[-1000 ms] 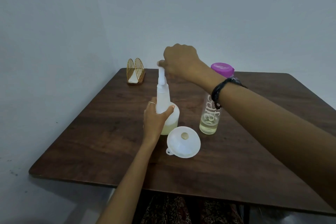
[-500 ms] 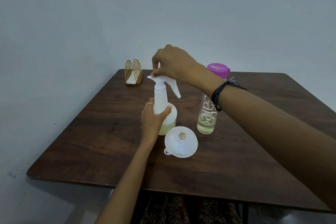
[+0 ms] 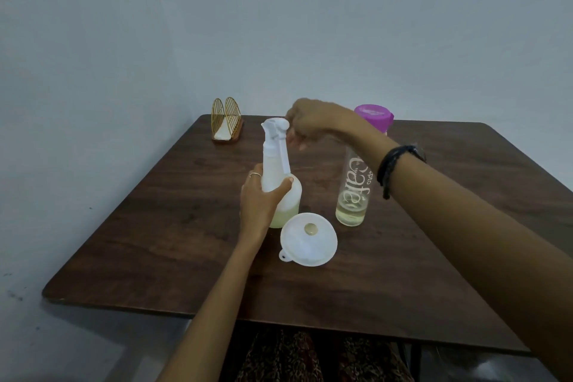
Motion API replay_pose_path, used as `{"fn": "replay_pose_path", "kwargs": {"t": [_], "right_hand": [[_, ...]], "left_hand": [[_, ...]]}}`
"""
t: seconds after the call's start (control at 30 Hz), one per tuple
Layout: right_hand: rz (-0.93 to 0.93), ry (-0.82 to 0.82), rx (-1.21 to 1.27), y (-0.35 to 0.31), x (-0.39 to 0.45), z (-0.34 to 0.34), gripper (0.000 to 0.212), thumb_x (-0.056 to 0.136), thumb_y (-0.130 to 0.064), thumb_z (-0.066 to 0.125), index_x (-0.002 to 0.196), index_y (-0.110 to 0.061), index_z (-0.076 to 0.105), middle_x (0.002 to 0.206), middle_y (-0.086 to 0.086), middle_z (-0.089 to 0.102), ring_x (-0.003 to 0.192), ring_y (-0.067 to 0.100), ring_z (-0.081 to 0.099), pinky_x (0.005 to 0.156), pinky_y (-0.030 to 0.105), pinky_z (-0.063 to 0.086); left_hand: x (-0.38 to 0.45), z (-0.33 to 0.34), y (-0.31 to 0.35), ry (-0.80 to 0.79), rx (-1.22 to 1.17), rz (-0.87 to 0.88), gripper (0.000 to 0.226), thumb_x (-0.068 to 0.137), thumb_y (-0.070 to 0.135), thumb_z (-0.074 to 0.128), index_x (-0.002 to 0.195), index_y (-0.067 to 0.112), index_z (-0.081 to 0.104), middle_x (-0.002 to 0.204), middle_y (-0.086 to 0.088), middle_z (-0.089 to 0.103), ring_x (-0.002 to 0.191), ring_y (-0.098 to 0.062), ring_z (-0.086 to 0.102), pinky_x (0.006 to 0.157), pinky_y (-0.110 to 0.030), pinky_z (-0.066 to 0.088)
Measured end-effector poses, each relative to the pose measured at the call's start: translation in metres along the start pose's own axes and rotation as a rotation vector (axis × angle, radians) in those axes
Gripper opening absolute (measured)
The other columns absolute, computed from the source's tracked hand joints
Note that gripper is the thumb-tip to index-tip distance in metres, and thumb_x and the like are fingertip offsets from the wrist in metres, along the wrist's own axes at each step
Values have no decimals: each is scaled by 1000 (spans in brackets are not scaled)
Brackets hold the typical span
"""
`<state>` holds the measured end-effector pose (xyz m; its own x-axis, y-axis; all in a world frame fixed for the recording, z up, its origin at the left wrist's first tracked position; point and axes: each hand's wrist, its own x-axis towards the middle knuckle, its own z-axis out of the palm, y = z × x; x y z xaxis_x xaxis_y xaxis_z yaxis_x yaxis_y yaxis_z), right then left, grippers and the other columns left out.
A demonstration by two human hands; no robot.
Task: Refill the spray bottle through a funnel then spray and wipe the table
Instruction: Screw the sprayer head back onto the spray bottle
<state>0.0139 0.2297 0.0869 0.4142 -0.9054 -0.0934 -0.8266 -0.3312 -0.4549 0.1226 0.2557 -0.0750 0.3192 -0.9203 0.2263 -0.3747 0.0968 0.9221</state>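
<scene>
A white spray bottle (image 3: 274, 164) with a little yellowish liquid stands upright on the dark wooden table (image 3: 148, 226). My left hand (image 3: 259, 203) grips its body from the left. My right hand (image 3: 316, 121) is at the rear of the white spray head (image 3: 274, 127), fingers curled, fingertips on the head. The trigger hangs down the neck. A white funnel (image 3: 310, 240) lies wide side up on the table just in front of the bottle.
A tall clear bottle (image 3: 353, 192) with a purple lid and a little yellowish liquid stands right of the spray bottle, partly behind my right forearm. A gold wire napkin holder (image 3: 226, 122) sits at the far left corner. Walls close off the back and left.
The spray head has turned on the bottle, its trigger now pointing down toward me. My right hand has shifted from on top of the head to its right side. The left hand has kept its hold.
</scene>
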Motion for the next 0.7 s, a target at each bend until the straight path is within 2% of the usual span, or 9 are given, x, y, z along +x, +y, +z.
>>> {"fn": "replay_pose_path", "kwargs": {"t": [0.07, 0.1, 0.17, 0.27, 0.43, 0.53, 0.6, 0.63, 0.7], "right_hand": [[2, -55, 13, 7, -3, 12, 20, 91, -8, 53, 72, -13, 57, 66, -1, 53, 58, 13, 46, 52, 19, 36], [-25, -75, 111, 12, -2, 21, 22, 91, -13, 56, 70, -17, 57, 69, -4, 53, 63, 13, 48, 56, 19, 37], [-89, -12, 350, 19, 4, 38, 6, 88, -16, 64, 83, -16, 66, 83, -3, 62, 79, 14, 56, 72, 21, 46], [-109, 136, 561, 31, 11, 59, 18, 83, -18, 70, 99, -13, 71, 99, 2, 70, 94, 18, 65, 92, 35, 52], [-25, 550, 699, 17, 5, 97, 28, 73, -32, 76, 89, -15, 61, 93, 3, 68, 87, 18, 64, 74, 36, 54], [-47, 740, 719, 4, 4, 119, 37, 75, -49, 64, 83, -17, 47, 90, 5, 65, 84, 18, 62, 67, 40, 53], [-54, 686, 742, 5, 5, 120, 46, 73, -61, 56, 85, -18, 46, 92, 5, 66, 86, 18, 64, 67, 35, 53], [-57, 628, 750, 7, 5, 115, 45, 74, -57, 61, 89, -17, 48, 95, 6, 67, 89, 19, 64, 68, 32, 52], [-49, 468, 781, 18, 8, 101, 33, 82, -33, 68, 102, -9, 55, 105, 8, 65, 97, 21, 63, 77, 30, 52]], "left_hand": [[0, 0, 0, -4, 0, -2, 52, 80, 36, 68, 124, 16, 48, 111, 2, 53, 105, -16, 50, 82, -30, 43], [-1, -1, 1, -11, 0, -12, 52, 80, 37, 68, 124, 16, 48, 112, 1, 53, 106, -16, 50, 82, -30, 43], [0, -1, 2, -22, -2, -27, 54, 80, 38, 68, 125, 17, 48, 117, -2, 54, 107, -16, 50, 82, -30, 42], [0, -1, 2, -10, 22, -49, 57, 80, 38, 68, 128, 15, 45, 120, -1, 53, 105, -12, 47, 84, -28, 40], [-3, 0, 3, 11, 0, -15, 56, 71, 53, 55, 111, 15, 54, 105, -5, 61, 101, -21, 57, 82, -39, 49], [-8, 0, 4, 38, -40, -29, 24, 85, 31, 53, 92, 9, 54, 90, -9, 60, 93, -30, 60, 76, -40, 49], [-8, -2, 4, 31, -38, -16, 13, 88, 21, 55, 94, 10, 55, 91, -8, 61, 94, -28, 60, 76, -37, 49], [-9, -2, 4, 13, -47, 0, 16, 87, 21, 58, 99, 11, 56, 95, -6, 61, 96, -23, 59, 78, -35, 48], [-8, -4, 5, -11, -65, -11, 30, 83, 26, 65, 108, 15, 54, 102, 0, 58, 98, -15, 55, 80, -29, 44]]}}
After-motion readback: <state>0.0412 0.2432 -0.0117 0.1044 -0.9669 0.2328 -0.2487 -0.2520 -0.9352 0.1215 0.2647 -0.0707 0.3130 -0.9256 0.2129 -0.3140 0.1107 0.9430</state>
